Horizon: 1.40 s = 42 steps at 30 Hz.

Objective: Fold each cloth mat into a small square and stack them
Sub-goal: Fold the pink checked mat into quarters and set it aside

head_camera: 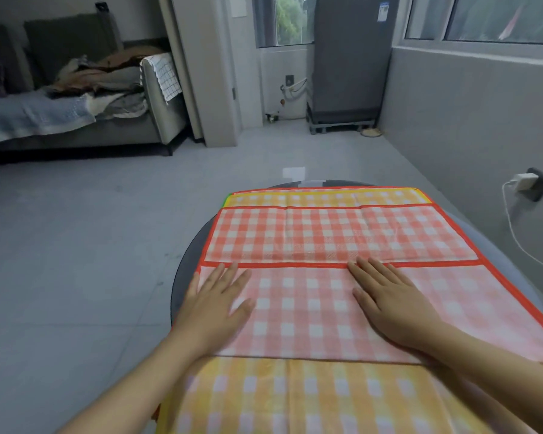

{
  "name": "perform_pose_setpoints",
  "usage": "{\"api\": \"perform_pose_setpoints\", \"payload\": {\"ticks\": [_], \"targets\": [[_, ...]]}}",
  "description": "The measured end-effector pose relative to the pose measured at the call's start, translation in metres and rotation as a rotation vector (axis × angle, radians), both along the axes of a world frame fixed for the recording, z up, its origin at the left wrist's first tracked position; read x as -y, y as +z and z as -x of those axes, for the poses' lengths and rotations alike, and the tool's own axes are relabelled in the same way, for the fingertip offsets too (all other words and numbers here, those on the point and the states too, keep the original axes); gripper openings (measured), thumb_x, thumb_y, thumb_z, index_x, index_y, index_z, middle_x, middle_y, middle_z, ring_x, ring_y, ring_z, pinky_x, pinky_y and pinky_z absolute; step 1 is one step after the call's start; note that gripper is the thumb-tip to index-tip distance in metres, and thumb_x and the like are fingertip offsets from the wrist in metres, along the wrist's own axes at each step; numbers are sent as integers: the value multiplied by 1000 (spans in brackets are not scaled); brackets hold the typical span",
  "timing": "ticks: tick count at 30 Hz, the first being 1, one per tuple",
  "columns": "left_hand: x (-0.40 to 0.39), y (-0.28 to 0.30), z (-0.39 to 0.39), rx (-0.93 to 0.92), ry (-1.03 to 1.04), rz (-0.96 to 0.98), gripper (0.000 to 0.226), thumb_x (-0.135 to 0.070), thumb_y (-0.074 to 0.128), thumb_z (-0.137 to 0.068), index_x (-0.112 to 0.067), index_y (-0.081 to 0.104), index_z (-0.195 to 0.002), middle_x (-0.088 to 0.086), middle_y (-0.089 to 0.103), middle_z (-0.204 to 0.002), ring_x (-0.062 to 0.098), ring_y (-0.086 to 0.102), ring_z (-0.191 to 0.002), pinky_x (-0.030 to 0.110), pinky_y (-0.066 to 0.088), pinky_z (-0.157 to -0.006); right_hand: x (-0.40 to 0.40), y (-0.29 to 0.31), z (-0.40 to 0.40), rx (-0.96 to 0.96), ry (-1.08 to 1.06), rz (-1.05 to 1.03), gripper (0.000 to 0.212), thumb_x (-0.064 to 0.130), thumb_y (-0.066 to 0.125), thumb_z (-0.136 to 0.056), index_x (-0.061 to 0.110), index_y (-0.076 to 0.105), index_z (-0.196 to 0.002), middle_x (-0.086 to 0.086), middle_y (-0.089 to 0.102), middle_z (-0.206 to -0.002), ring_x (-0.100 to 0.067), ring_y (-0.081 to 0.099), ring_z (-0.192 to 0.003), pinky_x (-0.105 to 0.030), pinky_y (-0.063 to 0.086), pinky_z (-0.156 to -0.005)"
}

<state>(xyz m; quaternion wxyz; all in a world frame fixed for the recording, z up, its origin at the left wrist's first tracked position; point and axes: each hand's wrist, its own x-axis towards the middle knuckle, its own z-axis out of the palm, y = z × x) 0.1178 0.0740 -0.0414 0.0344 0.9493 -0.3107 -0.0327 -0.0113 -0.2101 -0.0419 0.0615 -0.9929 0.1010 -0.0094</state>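
Left hand [215, 303] lies flat, fingers straight & spread, palm pressing the near flap of the red-checked cloth mat [336, 236] by its left edge; right hand [389, 296] same, flat at mid-flap, fingertips on the red hem. Mat sits atop a yellow-checked cloth mat [295, 399] on the round dark table [185, 258]. Risk as I see it: lifting off lets the fold spring open, or uneven pressing skews the hem & drags the yellow one w/ it.

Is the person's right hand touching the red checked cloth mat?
Touching. The head view shows the right hand lying flat, fingers straight, on the folded red checked cloth mat.
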Motion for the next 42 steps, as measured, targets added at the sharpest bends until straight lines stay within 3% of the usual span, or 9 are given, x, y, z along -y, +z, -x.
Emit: {"api": "perform_pose_setpoints", "payload": {"ticks": [5, 7, 11, 14, 25, 31, 35, 39, 42], "targets": [[-1, 3, 1, -31, -15, -8, 83, -71, -11, -70, -42, -3, -148, -15, -15, -156, 6, -18, -143, 45, -16, -115, -1, 1, -1, -16, 4, -1, 110, 73, -38, -54, 33, 0, -149, 12, -2, -157, -6, -8, -144, -27, -9, -116], [1, 6, 3, -48, -9, -22, 74, -70, -2, -81, -40, -2, -148, -13, -13, -157, 8, -17, -143, 47, -16, -115, -3, 4, -1, -18, 4, -2, 96, 71, -25, -65, 32, 2, -149, 11, -1, -157, -7, -7, -144, -28, -8, -116], [16, 19, 5, -92, -8, 37, 61, -60, 15, -94, -35, 8, -150, -9, -4, -158, 9, -9, -145, 48, -9, -116, -5, 18, -3, -7, -13, -25, 55, 47, 16, -98, 27, 11, -149, 6, 7, -158, -11, 0, -145, -30, -1, -117], [40, 30, 0, -78, -31, 121, 57, -57, 18, -96, -35, 16, -149, -10, 5, -158, 8, -1, -146, 44, -5, -118, 1, 33, -13, 74, -48, -77, 49, 39, 29, -100, 28, 22, -147, 6, 17, -156, -13, 10, -145, -32, 7, -117], [160, 46, -81, -73, -30, 373, 38, -31, 35, -100, -22, 51, -132, -3, 50, -139, 18, 42, -129, 37, 25, -110, 72, 33, -108, 133, -164, -78, 41, 37, 30, -99, 25, 44, -136, 4, 44, -144, -17, 37, -134, -37, 24, -109], [200, 20, -144, -81, 65, 443, 34, -33, 39, -99, -25, 56, -127, -2, 55, -131, 19, 43, -127, 42, 17, -113, 109, 16, -157, 260, -241, -141, 34, 35, 41, -97, 23, 57, -124, 4, 60, -126, -20, 49, -120, -37, 29, -100], [205, 3, -163, 26, 62, 429, 21, -38, 50, -93, -27, 63, -105, -8, 48, -96, 18, 43, -109, 34, 22, -99, 120, 7, -175, 266, -304, -118, 27, 41, 48, -93, 22, 61, -108, 0, 57, -113, -23, 44, -112, -37, 27, -95], [207, 1, -166, 84, 29, 502, 15, -33, 58, -89, -20, 64, -89, -7, 47, -90, 20, 44, -102, 29, 20, -87, 120, 7, -179, 289, -299, -83, 20, 37, 51, -92, 19, 58, -95, 0, 56, -105, -24, 42, -107, -36, 26, -96], [203, 17, -163, 72, 17, 583, 13, -31, 59, -89, -20, 65, -85, -6, 54, -91, 17, 48, -97, 27, 20, -87, 117, 18, -175, 423, -307, -184, 12, 31, 56, -90, 21, 55, -84, 2, 57, -97, -23, 44, -103, -33, 24, -92]]}}
